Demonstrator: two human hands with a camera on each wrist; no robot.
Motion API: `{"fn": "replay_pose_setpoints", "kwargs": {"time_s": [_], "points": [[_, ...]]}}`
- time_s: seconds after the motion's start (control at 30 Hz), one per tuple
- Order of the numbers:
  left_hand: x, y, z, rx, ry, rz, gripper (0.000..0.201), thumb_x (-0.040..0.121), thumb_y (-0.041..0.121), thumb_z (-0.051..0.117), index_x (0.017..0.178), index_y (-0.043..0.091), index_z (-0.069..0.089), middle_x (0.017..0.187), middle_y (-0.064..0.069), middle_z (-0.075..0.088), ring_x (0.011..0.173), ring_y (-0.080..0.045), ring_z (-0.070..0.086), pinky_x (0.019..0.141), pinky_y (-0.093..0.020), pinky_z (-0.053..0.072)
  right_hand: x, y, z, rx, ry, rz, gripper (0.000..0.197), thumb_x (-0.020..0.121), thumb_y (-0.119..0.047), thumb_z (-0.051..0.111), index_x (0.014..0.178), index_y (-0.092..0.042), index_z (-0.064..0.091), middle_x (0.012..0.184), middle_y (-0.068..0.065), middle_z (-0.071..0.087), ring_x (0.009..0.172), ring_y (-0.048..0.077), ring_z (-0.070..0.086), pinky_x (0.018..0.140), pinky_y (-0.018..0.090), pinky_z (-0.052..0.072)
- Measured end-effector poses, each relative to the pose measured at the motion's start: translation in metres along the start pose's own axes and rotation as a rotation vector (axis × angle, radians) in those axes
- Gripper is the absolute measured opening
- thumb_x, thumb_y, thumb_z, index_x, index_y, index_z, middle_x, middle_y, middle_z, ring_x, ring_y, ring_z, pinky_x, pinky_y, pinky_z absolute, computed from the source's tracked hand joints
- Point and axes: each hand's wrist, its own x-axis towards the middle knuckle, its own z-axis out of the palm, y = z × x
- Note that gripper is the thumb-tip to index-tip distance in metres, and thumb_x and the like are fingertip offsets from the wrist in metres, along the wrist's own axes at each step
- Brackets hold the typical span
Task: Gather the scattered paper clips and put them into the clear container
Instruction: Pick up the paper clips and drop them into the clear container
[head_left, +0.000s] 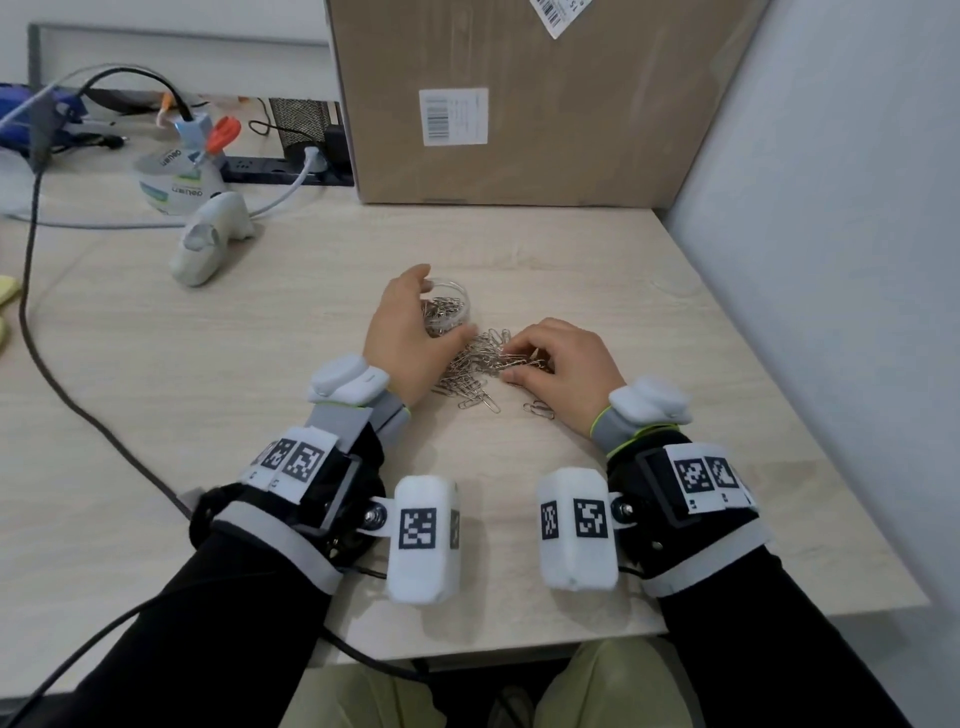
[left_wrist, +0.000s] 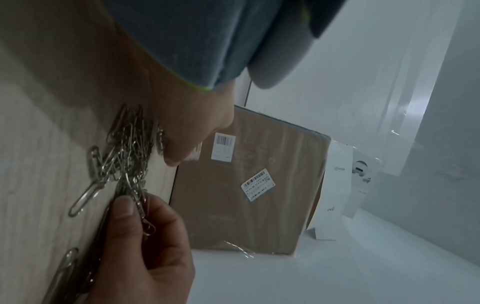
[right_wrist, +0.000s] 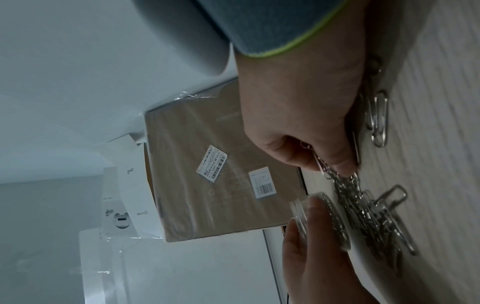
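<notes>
A small clear container (head_left: 451, 304) stands on the light wood table (head_left: 208, 415), partly filled with silver paper clips. My left hand (head_left: 441, 312) curls round it from the left, thumb on the near side. A loose pile of paper clips (head_left: 475, 364) lies just in front of the container, between both hands. My right hand (head_left: 514, 365) pinches a bunch of clips at the pile's right edge. In the right wrist view the right hand (right_wrist: 328, 166) grips a dangling chain of clips (right_wrist: 337, 181) beside the container (right_wrist: 322, 216). A few stray clips (head_left: 540, 409) lie under the right palm.
A big cardboard box (head_left: 519, 104) stands right behind the work spot. A grey partition (head_left: 831, 260) closes the right side. A white handheld scanner (head_left: 208, 244), tape rolls (head_left: 176, 182), a power strip and a black cable (head_left: 31, 312) sit to the left.
</notes>
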Motion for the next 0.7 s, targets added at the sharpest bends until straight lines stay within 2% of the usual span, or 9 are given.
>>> {"fn": "replay_pose_setpoints", "kwargs": {"time_s": [0.03,0.13,0.23,0.33,0.4,0.47,0.53,0.6,0.7], "points": [[0.000,0.000,0.001,0.002,-0.006,0.004,0.078,0.077,0.030,0.074,0.140,0.010,0.034,0.132,-0.007,0.049,0.120,-0.020,0.050,0.103,-0.036,0.041,0.000,0.000,0.000,0.002,0.018,0.002,0.019,0.076,-0.019,0.072,0.095,-0.013,0.070,0.092,0.002,0.064,0.077,0.007,0.051,0.069,0.011,0.034],[0.000,0.000,0.002,0.008,-0.018,0.013,0.079,0.076,0.031,0.075,0.140,0.010,0.034,0.130,-0.006,0.051,0.120,-0.018,0.050,0.102,-0.034,0.042,0.001,-0.002,-0.001,0.024,0.084,0.021,0.016,0.076,-0.018,0.073,0.091,-0.013,0.073,0.088,0.006,0.069,0.074,0.008,0.053,0.071,0.016,0.039],[-0.001,0.001,0.001,0.025,-0.025,0.016,0.079,0.076,0.033,0.075,0.140,0.012,0.034,0.130,-0.004,0.052,0.120,-0.017,0.050,0.101,-0.031,0.041,0.000,-0.004,-0.003,0.069,0.127,0.041,0.018,0.076,-0.016,0.073,0.093,-0.012,0.075,0.091,0.006,0.074,0.079,0.005,0.057,0.071,0.003,0.039],[0.000,0.003,0.000,0.031,-0.033,0.023,0.080,0.075,0.033,0.075,0.140,0.013,0.034,0.130,-0.004,0.052,0.120,-0.016,0.051,0.101,-0.029,0.040,-0.001,-0.005,-0.005,0.157,0.150,0.089,0.019,0.076,-0.015,0.073,0.094,-0.012,0.075,0.092,0.004,0.075,0.079,0.002,0.061,0.072,-0.002,0.040],[0.000,0.005,0.000,0.030,-0.061,0.016,0.082,0.074,0.035,0.076,0.141,0.016,0.033,0.130,0.000,0.053,0.115,-0.015,0.053,0.099,-0.027,0.041,-0.001,-0.006,-0.006,0.207,0.202,0.103,0.017,0.075,-0.016,0.074,0.092,-0.013,0.075,0.091,0.004,0.075,0.079,0.002,0.064,0.074,0.001,0.044],[-0.003,0.008,0.000,0.022,-0.095,0.006,0.089,0.067,0.044,0.077,0.141,0.023,0.032,0.124,0.009,0.055,0.104,-0.010,0.054,0.101,-0.030,0.040,0.000,-0.007,-0.007,0.257,0.287,0.104,0.015,0.075,-0.016,0.074,0.090,-0.014,0.076,0.090,0.003,0.075,0.080,0.002,0.065,0.078,0.008,0.048],[-0.006,0.014,0.000,0.031,-0.129,0.024,0.096,0.058,0.054,0.072,0.140,0.029,0.029,0.115,0.018,0.054,0.099,-0.005,0.055,0.104,-0.032,0.031,-0.001,-0.011,-0.009,0.362,0.389,0.104,0.015,0.075,-0.016,0.074,0.090,-0.015,0.076,0.089,0.001,0.075,0.082,0.002,0.067,0.081,0.014,0.051],[-0.010,0.019,0.001,0.029,-0.191,0.053,0.102,0.055,0.053,0.073,0.141,0.031,0.025,0.114,0.021,0.054,0.101,-0.003,0.057,0.104,-0.031,0.025,-0.002,-0.016,-0.010,0.471,0.456,0.065,0.015,0.075,-0.013,0.074,0.090,-0.016,0.075,0.088,-0.002,0.074,0.085,0.003,0.068,0.082,0.018,0.052],[-0.014,0.023,0.004,0.022,-0.290,0.102,0.109,0.058,0.046,0.082,0.144,0.029,0.018,0.118,0.021,0.055,0.103,-0.002,0.055,0.110,-0.037,0.025,-0.003,-0.021,-0.009,0.453,0.415,-0.027,0.015,0.076,-0.009,0.072,0.090,-0.014,0.075,0.085,-0.002,0.073,0.083,0.004,0.067,0.079,0.017,0.051]]}}
